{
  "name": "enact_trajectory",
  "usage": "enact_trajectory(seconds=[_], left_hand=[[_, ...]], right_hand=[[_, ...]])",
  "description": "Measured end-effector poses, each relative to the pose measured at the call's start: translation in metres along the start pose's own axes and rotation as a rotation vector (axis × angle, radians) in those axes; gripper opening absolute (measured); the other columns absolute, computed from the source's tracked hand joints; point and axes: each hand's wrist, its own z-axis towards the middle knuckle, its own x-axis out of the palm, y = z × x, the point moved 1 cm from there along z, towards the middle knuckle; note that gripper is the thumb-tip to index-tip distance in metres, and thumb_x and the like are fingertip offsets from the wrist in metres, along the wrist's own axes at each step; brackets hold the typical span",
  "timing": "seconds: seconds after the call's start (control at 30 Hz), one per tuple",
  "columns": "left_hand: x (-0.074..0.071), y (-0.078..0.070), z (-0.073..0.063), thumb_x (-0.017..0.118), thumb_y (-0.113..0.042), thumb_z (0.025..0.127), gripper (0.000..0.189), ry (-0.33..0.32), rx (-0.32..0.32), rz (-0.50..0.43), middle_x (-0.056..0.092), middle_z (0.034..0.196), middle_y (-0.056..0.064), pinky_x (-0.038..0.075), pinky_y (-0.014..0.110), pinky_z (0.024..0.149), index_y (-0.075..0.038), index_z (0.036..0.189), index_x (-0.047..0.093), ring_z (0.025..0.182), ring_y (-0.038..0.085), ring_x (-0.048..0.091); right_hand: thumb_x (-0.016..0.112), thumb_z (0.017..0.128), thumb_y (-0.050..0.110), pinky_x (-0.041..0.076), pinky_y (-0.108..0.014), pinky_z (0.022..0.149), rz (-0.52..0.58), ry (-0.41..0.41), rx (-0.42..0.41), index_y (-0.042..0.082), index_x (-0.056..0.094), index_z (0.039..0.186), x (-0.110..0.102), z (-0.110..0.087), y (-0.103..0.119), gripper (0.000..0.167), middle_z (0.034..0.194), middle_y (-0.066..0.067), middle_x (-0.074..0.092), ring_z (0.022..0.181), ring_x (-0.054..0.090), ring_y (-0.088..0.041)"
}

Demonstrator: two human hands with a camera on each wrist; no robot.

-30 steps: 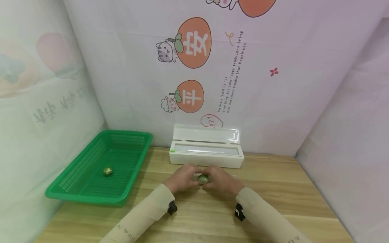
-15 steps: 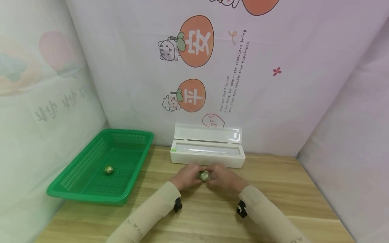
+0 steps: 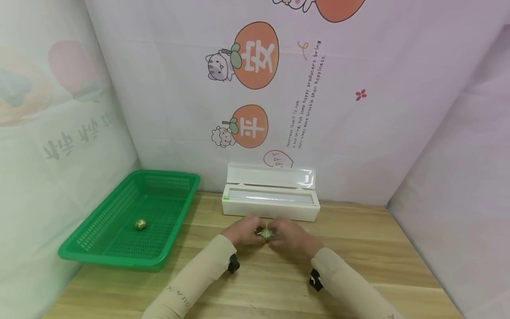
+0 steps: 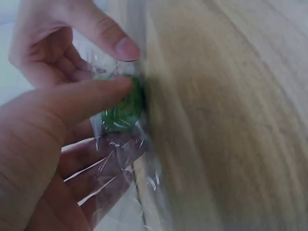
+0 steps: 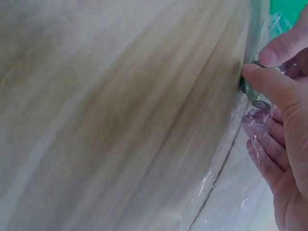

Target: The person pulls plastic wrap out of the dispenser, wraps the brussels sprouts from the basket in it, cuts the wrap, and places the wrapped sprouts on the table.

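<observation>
Between both hands is a small rounded green item (image 4: 120, 115), wrapped in clear crinkled film (image 4: 113, 163); its exact kind is unclear. In the head view the wrapped item (image 3: 266, 233) sits low over the table, in front of the white box. My left hand (image 3: 246, 230) holds it from the left, thumb across its near side and fingers behind the film. From the other side my right hand (image 3: 291, 236) grips it, its thumb (image 5: 257, 72) pressing on the film. Fingers hide part of the item.
A white cling film dispenser (image 3: 271, 210) stands behind the hands with its lid (image 3: 271, 176) raised. At the left, a green plastic basket (image 3: 115, 261) contains one shiny wrapped ball (image 3: 140, 224). Fabric walls border the wooden table (image 3: 275, 292) at the back and sides.
Both hands stay at the same place around the wrapped item, with small finger movements working the film. The item has turned slightly. Basket and dispenser have not moved.
</observation>
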Motion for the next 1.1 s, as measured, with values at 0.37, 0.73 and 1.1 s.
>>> enact_trajectory(seconds=[0.37,0.73,1.1], left_hand=[[-0.003,-0.017,-0.014,0.089,-0.024,0.084,0.042,-0.107,-0.013,0.202,0.074,0.114,0.0,0.06,0.03,0.092,-0.012,0.121,0.075,0.104,0.014,0.068],[0.006,-0.02,-0.007,0.092,-0.021,0.082,0.027,-0.155,-0.059,0.276,0.073,0.099,-0.001,0.059,0.028,0.079,-0.012,0.102,0.076,0.089,0.011,0.066],[0.002,-0.015,-0.008,0.092,-0.023,0.082,0.022,-0.172,-0.061,0.254,0.071,0.09,-0.004,0.054,0.024,0.071,-0.013,0.095,0.077,0.08,0.005,0.056]], right_hand=[[0.086,0.089,0.018,0.061,-0.024,0.081,0.041,0.013,-0.018,0.01,0.078,0.099,0.003,0.009,-0.001,0.016,0.094,0.001,0.077,0.087,0.071,-0.011],[0.084,0.091,0.022,0.062,-0.038,0.085,0.098,0.031,0.079,0.003,0.075,0.111,-0.014,-0.004,-0.013,0.029,0.104,-0.009,0.077,0.094,0.071,-0.023],[0.078,0.095,0.036,0.059,-0.054,0.101,0.023,0.024,0.197,-0.004,0.068,0.129,-0.066,-0.033,-0.038,0.054,0.123,-0.019,0.074,0.111,0.071,-0.034]])
